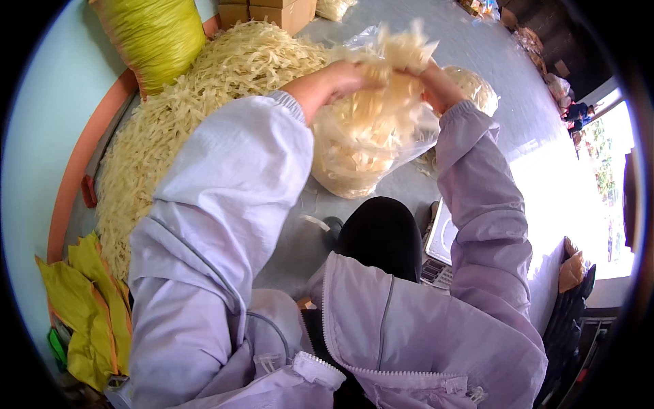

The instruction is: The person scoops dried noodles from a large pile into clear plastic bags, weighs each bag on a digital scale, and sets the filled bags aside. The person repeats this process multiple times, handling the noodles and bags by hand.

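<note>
Large loose heap of pale yellow dried strips point(177, 116) is lying at ten o'clock. Left hand point(340, 78) is closing on a bunch of the same strips point(398, 51), pushing it down. Clear plastic bag point(364, 146), long axis upright, is sitting directly below both hands at twelve o'clock. Right hand point(436, 82) is pinching the bag's mouth, equally near.

Pale cream strips point(204, 88); clear bag point(368, 146); lilac jacket sleeves point(225, 184); yellow sack point(153, 37).
</note>
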A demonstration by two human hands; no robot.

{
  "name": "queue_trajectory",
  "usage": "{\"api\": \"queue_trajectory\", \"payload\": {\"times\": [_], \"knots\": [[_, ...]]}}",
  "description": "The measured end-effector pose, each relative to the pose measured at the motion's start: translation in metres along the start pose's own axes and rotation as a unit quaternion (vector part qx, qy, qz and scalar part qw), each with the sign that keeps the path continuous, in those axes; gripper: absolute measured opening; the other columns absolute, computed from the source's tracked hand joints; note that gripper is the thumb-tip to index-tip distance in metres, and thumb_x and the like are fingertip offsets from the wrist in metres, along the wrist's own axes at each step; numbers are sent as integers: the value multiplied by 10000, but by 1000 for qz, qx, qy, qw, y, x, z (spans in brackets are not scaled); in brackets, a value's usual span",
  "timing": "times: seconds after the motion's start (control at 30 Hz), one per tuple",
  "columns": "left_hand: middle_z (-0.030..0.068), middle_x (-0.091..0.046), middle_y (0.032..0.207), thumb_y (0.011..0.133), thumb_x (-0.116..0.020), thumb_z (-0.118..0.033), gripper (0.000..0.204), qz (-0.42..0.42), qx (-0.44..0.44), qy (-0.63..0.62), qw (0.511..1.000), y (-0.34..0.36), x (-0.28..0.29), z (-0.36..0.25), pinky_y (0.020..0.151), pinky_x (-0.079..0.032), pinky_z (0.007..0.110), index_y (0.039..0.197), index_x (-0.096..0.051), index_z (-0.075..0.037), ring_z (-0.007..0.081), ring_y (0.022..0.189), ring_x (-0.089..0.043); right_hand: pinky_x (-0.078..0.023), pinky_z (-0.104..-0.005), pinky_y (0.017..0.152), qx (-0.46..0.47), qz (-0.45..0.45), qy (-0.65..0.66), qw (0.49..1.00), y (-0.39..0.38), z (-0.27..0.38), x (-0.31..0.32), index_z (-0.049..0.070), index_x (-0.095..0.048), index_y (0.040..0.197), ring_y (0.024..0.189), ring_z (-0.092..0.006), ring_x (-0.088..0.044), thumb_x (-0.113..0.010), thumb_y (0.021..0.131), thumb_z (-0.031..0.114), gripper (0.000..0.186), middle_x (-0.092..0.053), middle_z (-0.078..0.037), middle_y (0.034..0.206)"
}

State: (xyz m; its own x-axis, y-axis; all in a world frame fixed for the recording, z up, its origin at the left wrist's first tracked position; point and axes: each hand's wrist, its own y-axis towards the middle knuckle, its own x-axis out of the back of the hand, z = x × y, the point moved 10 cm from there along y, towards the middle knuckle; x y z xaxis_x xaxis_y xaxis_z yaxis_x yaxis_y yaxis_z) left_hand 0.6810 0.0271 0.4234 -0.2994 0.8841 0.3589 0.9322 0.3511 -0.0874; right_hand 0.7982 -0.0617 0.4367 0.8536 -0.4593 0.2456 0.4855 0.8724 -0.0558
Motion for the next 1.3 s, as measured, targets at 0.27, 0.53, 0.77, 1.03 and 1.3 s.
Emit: {"api": "queue_trajectory", "payload": {"times": [0.27, 0.53, 0.77, 1.03, 1.3], "knots": [[94, -645, 1046, 813, -654, -220, 367, 13, -107, 149, 983, -44, 48, 1, 802, -478, 264, 1125, -616, -28, 149, 932, -607, -510, -326, 756, 107, -88, -317, 938, -21, 24, 5, 53, -630, 1106, 1037, -209, -583, -674, 779, 274, 397, -647, -98, 1050], [19, -639, 991, 888, -573, -122, 269, -86, 89, 144, 982, -287, 138, 73, 751, -440, 206, 1137, -606, -27, 66, 904, -561, -486, -426, 724, 264, 357, -199, 874, -144, 13, -336, 64, -613, 967, 811, -332, -612, -585, 752, 141, 230, -610, -159, 842], [74, -589, 1141, 883, -538, -62, 320, -139, 248, -47, 958, -434, 210, 208, 873, -436, 273, 1201, -554, -33, 144, 998, -553, -463, -404, 849, -18, 777, -354, 521, -365, -298, -506, 79, -534, 1190, 998, -303, -575, -627, 792, 188, 423, -588, -147, 1076], [115, -584, 1102, 880, -543, -124, 399, 19, 260, -5, 965, -430, 219, 281, 800, -457, 319, 1274, -494, -88, 256, 986, -566, -469, -384, 842, -182, 786, -331, 490, -383, -401, -548, 86, -533, 1197, 976, -275, -582, -617, 810, 187, 409, -594, -135, 1068], [98, -596, 1127, 926, -495, -214, 365, 32, 179, -93, 979, -393, 264, 329, 833, -460, 330, 1278, -499, -116, 219, 993, -586, -474, -364, 834, -408, 708, -217, 535, -370, -400, -533, 94, -533, 1204, 954, -247, -589, -607, 827, 186, 395, -600, -122, 1060]]}}
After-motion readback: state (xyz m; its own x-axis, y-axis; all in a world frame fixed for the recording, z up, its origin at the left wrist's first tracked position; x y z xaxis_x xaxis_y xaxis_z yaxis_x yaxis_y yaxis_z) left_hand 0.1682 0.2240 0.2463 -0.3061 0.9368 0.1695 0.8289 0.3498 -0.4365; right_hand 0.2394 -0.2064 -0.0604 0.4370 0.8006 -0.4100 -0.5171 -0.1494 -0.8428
